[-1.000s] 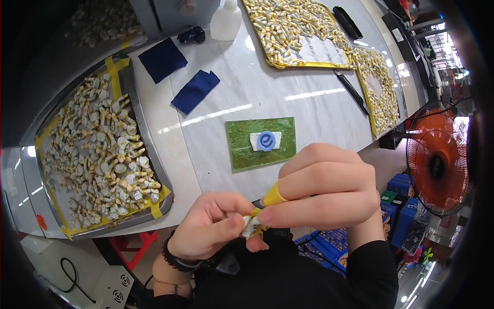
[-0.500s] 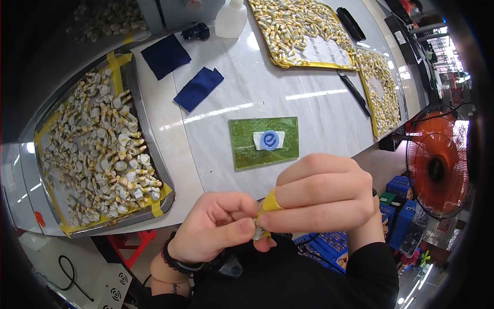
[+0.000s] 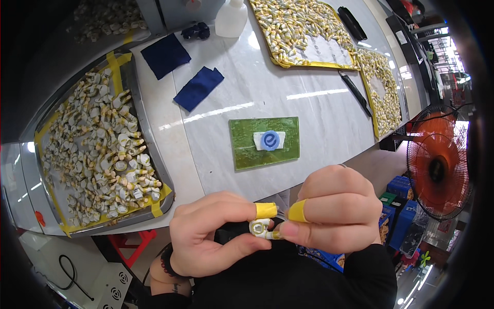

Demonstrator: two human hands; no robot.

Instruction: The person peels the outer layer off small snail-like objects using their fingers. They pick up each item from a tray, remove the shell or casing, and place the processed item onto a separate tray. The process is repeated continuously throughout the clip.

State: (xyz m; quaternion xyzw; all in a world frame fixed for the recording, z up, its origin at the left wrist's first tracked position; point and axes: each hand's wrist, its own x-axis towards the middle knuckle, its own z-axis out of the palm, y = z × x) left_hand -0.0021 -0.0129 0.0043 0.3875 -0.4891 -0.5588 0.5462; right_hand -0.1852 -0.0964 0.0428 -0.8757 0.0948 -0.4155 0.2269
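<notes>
Three trays of small parts are seen on the long white worktable. A metal tray, edged with strips of yellow tape, is set at the table's left end and is filled with a loose heap of small white and yellowish pieces. A second, yellow-rimmed tray is placed at the far side, packed with similar pieces except for a bare pale patch at its near right. A third yellow-rimmed tray is laid toward the right edge, and a bare patch is likewise left in its middle.

A small white part with a round opening and a yellowish end is held close to the body, just below the table's near edge. It is pinched between the thumb and taped forefinger of the left hand, and its right end is gripped by the fingertips of the right hand, so both hands are closed on it. Yellow tape is wrapped round one fingertip of each hand. Its exact form cannot be made out, though it appears to match the pieces in the trays.

A green mat bearing a white-and-blue label is laid on the table just beyond the hands. Two dark blue cloths are spread farther off, near a white bottle. An orange fan is stood at the right.
</notes>
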